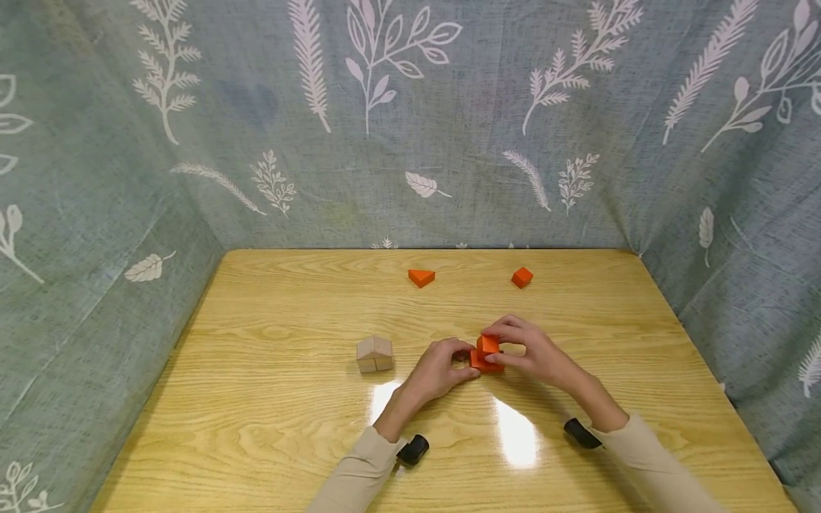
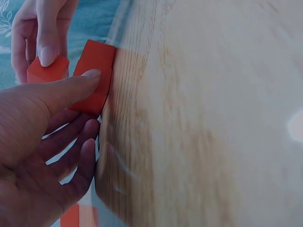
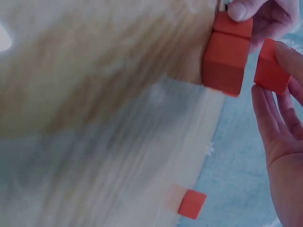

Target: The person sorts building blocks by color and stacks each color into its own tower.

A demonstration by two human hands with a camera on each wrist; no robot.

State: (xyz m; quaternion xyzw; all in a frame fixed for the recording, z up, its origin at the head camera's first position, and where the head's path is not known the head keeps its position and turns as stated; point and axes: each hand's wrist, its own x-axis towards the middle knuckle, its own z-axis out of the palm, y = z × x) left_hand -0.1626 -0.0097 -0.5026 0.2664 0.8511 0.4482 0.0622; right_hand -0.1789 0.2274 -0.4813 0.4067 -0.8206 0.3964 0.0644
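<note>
Two orange cubes [image 3: 225, 61] sit side by side on the wooden table, pressed against each other. My left hand [image 1: 439, 370] pinches the left one, thumb on its near face and fingers curled behind it. Over the pair, my right hand [image 1: 539, 350] holds a third orange cube [image 1: 489, 345] between thumb and fingertips. A gap shows between this held cube and the pair in the right wrist view. In the left wrist view the held cube [image 2: 47, 73] is partly hidden by my left thumb.
To the left stands a small stack of plain wood blocks [image 1: 375, 348], a peaked top over two cubes. Toward the back edge lie an orange triangular block [image 1: 421, 278] and another orange cube [image 1: 522, 277]. Patterned fabric [image 1: 385, 178] hangs behind and at both sides of the table [image 1: 269, 399].
</note>
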